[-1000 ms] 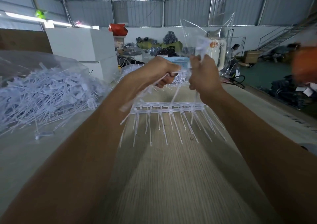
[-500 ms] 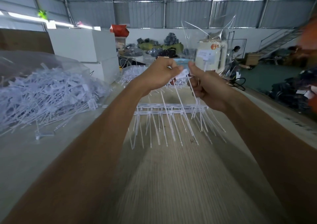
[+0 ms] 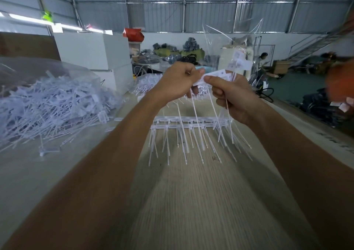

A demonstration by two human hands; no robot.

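Well, by the bench's (image 3: 191, 202) left edge lies a loose pile (image 3: 47, 104) of white ties, ones already sorted by the look of it. Over the middle, toward the far edge, the left hand (image 3: 178, 81) is curled, thumb and forefinger pinching the flat head of one tie (image 3: 198, 81), whose tail hangs down toward the rack (image 3: 191, 122) of ties lying flat below. Just beside it, the right hand (image 3: 233, 98) is closed round a bundle (image 3: 220, 74) of ties, thumb pressed on their heads, tails dangling out under the fist. The step looks to be adding the single tie to the bundle. To do it well, lay its head flush on the others so all face one way, slide it under the right thumb before the left lets go, and let the tail fall straight among the rest, since thin tails tangle easily. Grip by the heads, not the tails. A clear bag (image 3: 239, 37) stands behind, toward the far right.
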